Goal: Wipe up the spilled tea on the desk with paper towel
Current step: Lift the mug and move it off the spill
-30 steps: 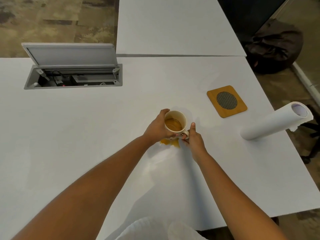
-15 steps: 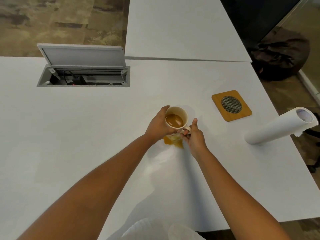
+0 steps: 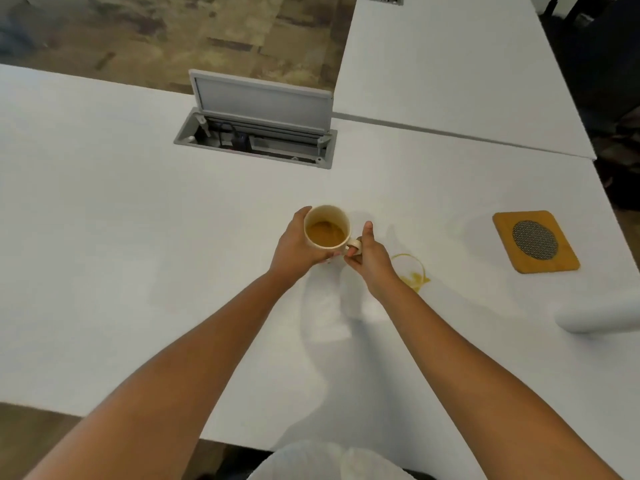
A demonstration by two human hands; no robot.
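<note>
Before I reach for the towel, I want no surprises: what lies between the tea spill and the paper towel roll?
In the head view, only bare white desk lies between the spilled tea and the paper towel roll. The wooden coaster sits farther back.

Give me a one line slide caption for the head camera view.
Both hands, left hand and right hand, hold a mug of tea beside the spilled tea on the white desk.

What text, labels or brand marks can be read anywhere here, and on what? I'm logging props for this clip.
None can be read.
mug: plain, no print showing.
coaster: only a mesh disc, no lettering.
paper towel roll: blank and blurred, cut off by the frame edge.
cable box in the desk: any markings inside are too small to read.
</note>
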